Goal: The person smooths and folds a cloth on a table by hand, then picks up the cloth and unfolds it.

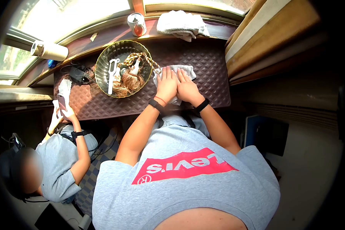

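Note:
My left hand [166, 87] and my right hand [188, 89] lie side by side, flat on a light grey cloth [188, 70] spread on the quilted brown table cover [207, 73]. Fingers on both hands are stretched forward, and the hands touch or nearly touch along their inner edges. Part of the cloth is hidden under them. Just left of my left hand stands a clear bowl [100, 65] with a yellowish scalloped rim. It holds gold-brown tassels [132, 79] with a twisted cord and a white peeler-like tool [111, 78]. The cord runs over the rim toward the cloth.
On the window ledge are a folded white towel [179, 23], a can [137, 25] and a cream cylinder [52, 51]. Black cables [80, 73] lie left of the bowl. At the left, another person [63, 161] holds a phone [62, 102]. Curtains [264, 34] hang at the right.

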The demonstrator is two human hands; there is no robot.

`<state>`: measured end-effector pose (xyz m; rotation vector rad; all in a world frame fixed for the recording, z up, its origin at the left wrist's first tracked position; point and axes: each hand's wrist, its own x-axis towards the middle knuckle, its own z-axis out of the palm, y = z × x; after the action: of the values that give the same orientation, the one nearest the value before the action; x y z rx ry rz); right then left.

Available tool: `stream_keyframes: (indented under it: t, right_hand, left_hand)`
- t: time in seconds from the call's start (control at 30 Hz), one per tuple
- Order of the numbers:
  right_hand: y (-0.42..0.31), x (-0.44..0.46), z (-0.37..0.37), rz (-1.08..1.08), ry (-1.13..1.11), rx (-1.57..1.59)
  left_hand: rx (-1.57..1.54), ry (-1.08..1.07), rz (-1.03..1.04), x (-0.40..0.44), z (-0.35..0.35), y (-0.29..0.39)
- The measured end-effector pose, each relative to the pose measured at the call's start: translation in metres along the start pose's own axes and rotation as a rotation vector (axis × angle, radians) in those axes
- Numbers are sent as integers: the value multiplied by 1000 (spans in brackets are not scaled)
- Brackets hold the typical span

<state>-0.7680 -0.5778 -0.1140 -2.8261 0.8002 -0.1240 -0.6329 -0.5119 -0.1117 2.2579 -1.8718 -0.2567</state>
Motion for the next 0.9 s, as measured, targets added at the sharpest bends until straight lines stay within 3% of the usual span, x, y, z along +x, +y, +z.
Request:
stream_keyframes:
  t: [0.3, 0.7, 0.9]
  right_hand:
    - [23, 56, -5, 19, -63, -43]
    - [51, 100, 2, 3, -33, 10]
    - [54, 117, -3, 71, -91, 38]
  left_hand:
    - [-216, 92, -49, 54, 14, -20]
    - [-195, 319, -159, 99, 34, -26]
    - [-206, 289, -133, 118, 41, -40]
